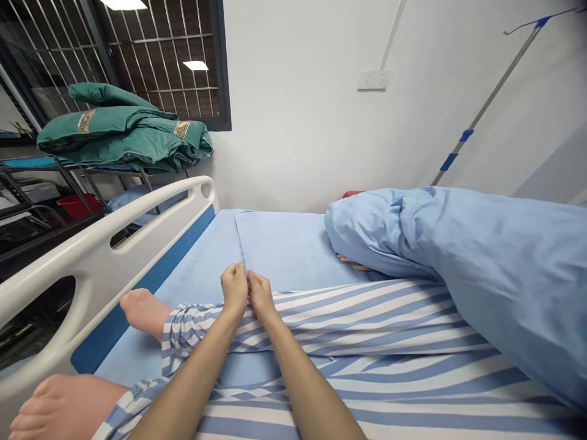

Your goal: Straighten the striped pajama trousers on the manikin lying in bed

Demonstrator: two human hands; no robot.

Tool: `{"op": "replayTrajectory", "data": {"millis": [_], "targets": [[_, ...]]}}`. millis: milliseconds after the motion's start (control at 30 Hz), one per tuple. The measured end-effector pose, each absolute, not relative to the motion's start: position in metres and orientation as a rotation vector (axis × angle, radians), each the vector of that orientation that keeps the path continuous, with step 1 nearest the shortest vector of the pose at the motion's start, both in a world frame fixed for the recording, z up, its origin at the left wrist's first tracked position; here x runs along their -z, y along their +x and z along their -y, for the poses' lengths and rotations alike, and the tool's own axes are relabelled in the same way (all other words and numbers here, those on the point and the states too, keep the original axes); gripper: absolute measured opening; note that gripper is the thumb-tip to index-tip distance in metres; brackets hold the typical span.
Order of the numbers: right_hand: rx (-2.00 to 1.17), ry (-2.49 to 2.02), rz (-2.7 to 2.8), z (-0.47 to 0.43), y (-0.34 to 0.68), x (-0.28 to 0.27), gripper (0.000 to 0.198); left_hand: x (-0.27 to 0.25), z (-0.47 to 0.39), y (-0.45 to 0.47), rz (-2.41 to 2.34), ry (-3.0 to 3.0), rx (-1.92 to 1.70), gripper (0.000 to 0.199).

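Note:
Side by side over the far striped leg, my left hand (234, 286) and my right hand (260, 292) are closed into fists. Between them runs the edge of a light blue sheet (284, 244) spread on the bed, and both hands grip this edge; the fingertips are hidden. Below my wrists lie the legs of a figure in blue-and-white striped trousers (362, 315). Its bare feet, one far foot (143, 310) and one near foot (64, 406), point left. A blue quilt (495, 263) covers the upper body at the right, with some fingers (353, 263) showing beneath it.
A cream bed rail (156, 211) stands raised along the left end. Beyond it, a folded green quilt (123, 131) rests on a metal rack, near a red bucket (77, 205). At the right stands an IV pole (493, 91). The wall carries a socket (373, 80).

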State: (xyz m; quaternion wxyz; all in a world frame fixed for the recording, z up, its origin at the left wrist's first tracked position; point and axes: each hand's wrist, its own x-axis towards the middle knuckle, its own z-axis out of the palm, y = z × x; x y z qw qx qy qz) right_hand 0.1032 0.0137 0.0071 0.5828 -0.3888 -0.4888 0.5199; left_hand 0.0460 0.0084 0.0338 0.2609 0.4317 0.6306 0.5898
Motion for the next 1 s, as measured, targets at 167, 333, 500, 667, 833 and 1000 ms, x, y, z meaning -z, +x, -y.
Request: {"op": "replayTrajectory", "data": {"millis": [167, 333, 500, 667, 833, 1000], "targets": [[-1.182, -0.925, 1.097, -0.013, 0.106, -0.007, 0.037, -0.009, 0.001, 0.05, -1.867, 1.337, -1.511, 0.03], [-1.141, -0.971, 1.155, -0.01, 0.106, -0.009, 0.036, -0.003, 0.006, 0.042, -1.9, 1.542, -1.334, 0.03], [-1.054, -1.049, 1.253, -0.009, 0.1, -0.005, 0.036, -0.004, 0.006, 0.035, -1.939, 1.593, -1.236, 0.03], [-0.754, -1.271, 1.543, -0.009, 0.102, -0.026, 0.038, -0.003, 0.007, 0.029, -1.924, 1.664, -1.178, 0.03], [-0.563, -1.227, 1.794, -0.009, 0.12, -0.049, 0.04, -0.006, 0.009, 0.03, -1.93, 1.662, -1.12, 0.03], [-0.568, -1.279, 1.695, -0.007, 0.128, -0.018, 0.04, -0.005, 0.007, 0.033, -2.003, 1.679, -1.118, 0.03]]}}
